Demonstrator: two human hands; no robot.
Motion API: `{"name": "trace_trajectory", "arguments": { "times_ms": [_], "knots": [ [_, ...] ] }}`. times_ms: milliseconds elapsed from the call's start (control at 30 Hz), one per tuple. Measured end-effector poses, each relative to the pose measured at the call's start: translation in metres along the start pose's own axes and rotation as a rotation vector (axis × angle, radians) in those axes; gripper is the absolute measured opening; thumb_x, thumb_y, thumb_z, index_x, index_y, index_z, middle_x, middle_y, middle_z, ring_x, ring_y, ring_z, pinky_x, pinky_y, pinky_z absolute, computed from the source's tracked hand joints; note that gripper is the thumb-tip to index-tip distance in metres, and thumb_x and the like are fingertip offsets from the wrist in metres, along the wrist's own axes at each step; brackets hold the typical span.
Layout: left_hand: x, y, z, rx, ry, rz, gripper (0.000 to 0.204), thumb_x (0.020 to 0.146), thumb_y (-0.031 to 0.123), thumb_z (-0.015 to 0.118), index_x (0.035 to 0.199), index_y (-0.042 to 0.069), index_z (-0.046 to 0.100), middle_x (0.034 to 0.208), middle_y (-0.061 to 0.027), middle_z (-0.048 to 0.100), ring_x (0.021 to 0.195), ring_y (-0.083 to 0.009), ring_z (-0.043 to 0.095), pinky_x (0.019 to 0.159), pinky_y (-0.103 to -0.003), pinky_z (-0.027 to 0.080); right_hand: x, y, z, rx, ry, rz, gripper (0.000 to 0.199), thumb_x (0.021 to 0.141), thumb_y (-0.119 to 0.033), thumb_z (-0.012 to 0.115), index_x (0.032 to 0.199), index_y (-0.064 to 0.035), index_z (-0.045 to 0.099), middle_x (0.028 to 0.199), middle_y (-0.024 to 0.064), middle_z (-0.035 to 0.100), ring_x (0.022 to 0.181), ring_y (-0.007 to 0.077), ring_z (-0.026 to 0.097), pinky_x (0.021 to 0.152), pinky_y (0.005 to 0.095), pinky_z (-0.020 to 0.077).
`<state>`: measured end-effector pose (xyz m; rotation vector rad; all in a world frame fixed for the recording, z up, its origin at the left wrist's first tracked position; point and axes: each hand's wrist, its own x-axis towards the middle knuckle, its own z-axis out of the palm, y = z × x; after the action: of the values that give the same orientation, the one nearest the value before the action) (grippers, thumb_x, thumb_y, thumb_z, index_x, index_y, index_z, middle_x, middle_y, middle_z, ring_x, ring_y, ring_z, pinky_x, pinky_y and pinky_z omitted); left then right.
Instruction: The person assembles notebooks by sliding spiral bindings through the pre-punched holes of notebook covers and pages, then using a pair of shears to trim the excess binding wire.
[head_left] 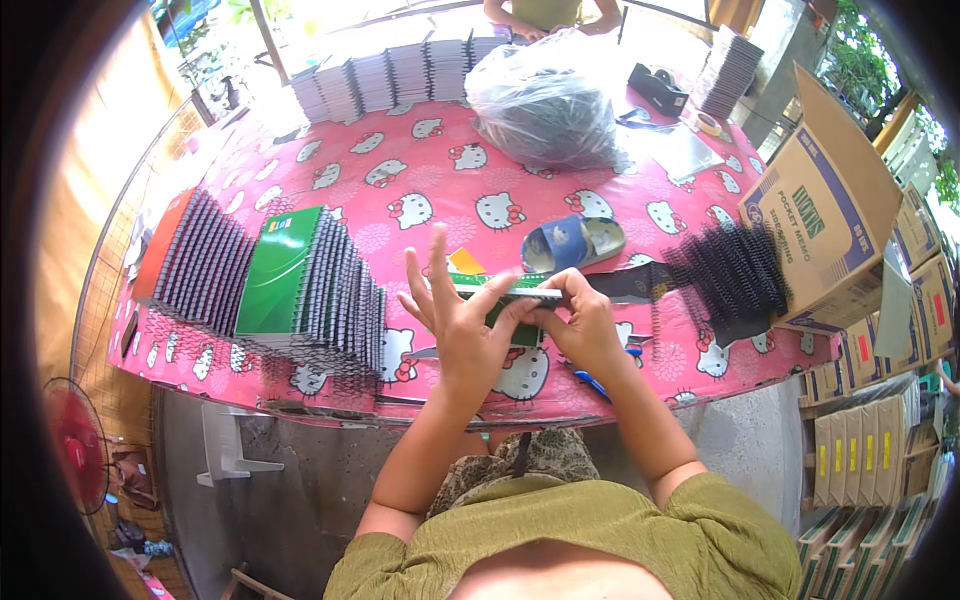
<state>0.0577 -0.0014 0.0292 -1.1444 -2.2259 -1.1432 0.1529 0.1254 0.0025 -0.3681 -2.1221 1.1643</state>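
Both hands are at a small green-covered notebook [520, 292], tilted so that its page edge faces me, above the near middle of the table. My left hand [458, 325] pinches its left part between thumb and index finger, the other fingers raised and spread. At the right end, my right hand [580, 318] grips it with bent fingers and thumb. Just beyond the notebook lie a blue slipper [560, 245] and a small orange piece [466, 262]. A blue-handled tool [592, 384] rests below my right hand. Whether a coil is in the notebook, I cannot tell.
Left stand stacks of spiral notebooks, green [275, 265] and orange [168, 245]. Black spiral coils [735, 280] spill beside an open cardboard box [825, 220] at right. Farther back are a filled plastic bag [545, 100], more notebook stacks [375, 80], a tape dispenser [658, 90] and another person [550, 14].
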Motion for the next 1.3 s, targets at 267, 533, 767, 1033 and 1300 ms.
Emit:
{"name": "trace_trajectory", "arguments": {
  "times_ms": [267, 533, 767, 1033, 1300],
  "knots": [
    [0.019, -0.009, 0.006, -0.261, -0.107, 0.039, 0.021, 0.069, 0.027, 0.08, 0.082, 0.012, 0.074, 0.115, -0.0052, 0.064, 0.124, -0.0359, 0.036, 0.103, -0.051, 0.028, -0.004, 0.101, -0.114, -0.816, 0.18, 0.411, 0.026, 0.08, -0.018, 0.071, 0.098, -0.0005, 0.061, 0.096, 0.0171, 0.063, 0.094, 0.0356, 0.061, 0.081, 0.0438, 0.0485],
    [0.016, -0.014, 0.003, -0.234, -0.168, 0.057, 0.023, 0.072, 0.033, 0.078, 0.084, 0.014, 0.074, 0.121, -0.0016, 0.061, 0.131, -0.0357, 0.033, 0.103, -0.062, 0.021, 0.003, -0.022, -0.059, -0.069, 0.011, -0.052, 0.022, 0.077, 0.001, 0.07, 0.097, -0.0047, 0.072, 0.083, 0.0079, 0.063, 0.071, 0.0155, 0.061, 0.063, 0.0287, 0.0489],
    [0.019, -0.019, 0.003, -0.266, -0.188, 0.105, 0.02, 0.073, 0.028, 0.077, 0.086, 0.014, 0.073, 0.091, 0.0015, 0.067, 0.114, -0.03, 0.047, 0.096, -0.05, 0.031, 0.014, -0.024, -0.058, -0.078, -0.083, -0.104, 0.02, 0.074, -0.002, 0.075, 0.094, -0.0045, 0.073, 0.081, 0.0052, 0.063, 0.07, 0.0129, 0.06, 0.062, 0.0272, 0.0473],
    [0.019, -0.016, 0.003, -0.241, -0.186, 0.093, 0.022, 0.074, 0.031, 0.076, 0.088, 0.014, 0.074, 0.088, -0.0001, 0.067, 0.108, -0.0291, 0.049, 0.094, -0.048, 0.032, 0.022, -0.031, -0.057, 0.06, -0.255, 0.117, 0.018, 0.082, -0.009, 0.068, 0.1, -0.0066, 0.065, 0.079, 0.0078, 0.058, 0.07, 0.0187, 0.06, 0.063, 0.031, 0.0469],
    [0.014, -0.016, 0.003, -0.224, -0.178, 0.087, 0.02, 0.076, 0.03, 0.074, 0.088, 0.015, 0.074, 0.085, 0.0021, 0.066, 0.102, -0.0245, 0.049, 0.091, -0.047, 0.032, 0.016, -0.037, -0.045, -0.352, -0.175, -0.187, 0.028, 0.082, -0.022, 0.07, 0.102, -0.008, 0.057, 0.096, 0.0094, 0.055, 0.085, 0.0315, 0.06, 0.068, 0.0416, 0.0478]
  ]
}}
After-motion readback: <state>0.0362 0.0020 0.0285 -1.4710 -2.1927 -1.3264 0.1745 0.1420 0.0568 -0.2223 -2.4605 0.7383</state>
